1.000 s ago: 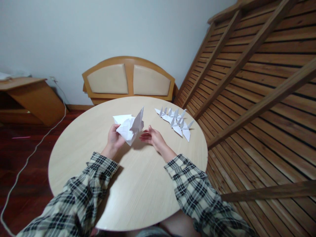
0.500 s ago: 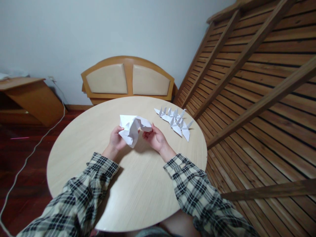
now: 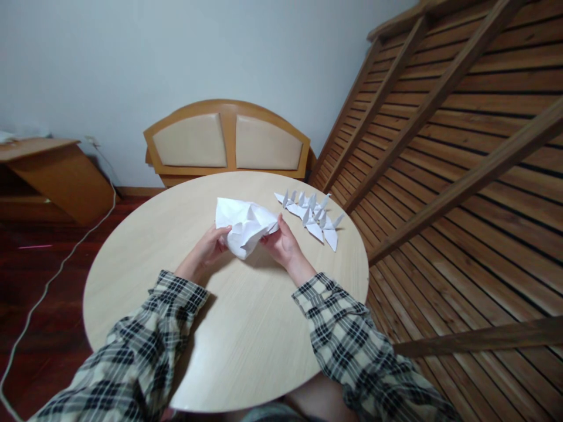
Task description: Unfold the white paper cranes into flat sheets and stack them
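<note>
A creased white sheet of paper (image 3: 244, 224) is held up above the round table between my two hands. My left hand (image 3: 210, 245) grips its lower left edge, thumb on top and fingers underneath. At the right end, my right hand (image 3: 282, 243) pinches the paper, its thumb pointing up along the edge. The paper is partly spread, with raised folds near its middle. My fingers beneath it are partly hidden. Several folded white paper cranes (image 3: 313, 215) stand in a cluster on the table, to the right of my right hand.
The round light wood table (image 3: 246, 351) lies under my forearms. Behind it stands a headboard with padded panels (image 3: 189, 140). A slatted wooden structure (image 3: 466, 176) leans along the right. At left are a wooden desk (image 3: 61, 176) and a white cable (image 3: 65, 258) across the floor.
The paper has opened out wider and flatter between my hands. My right hand has shifted slightly right, its thumb raised; my left hand has its thumb further over the paper. The cranes have not moved.
</note>
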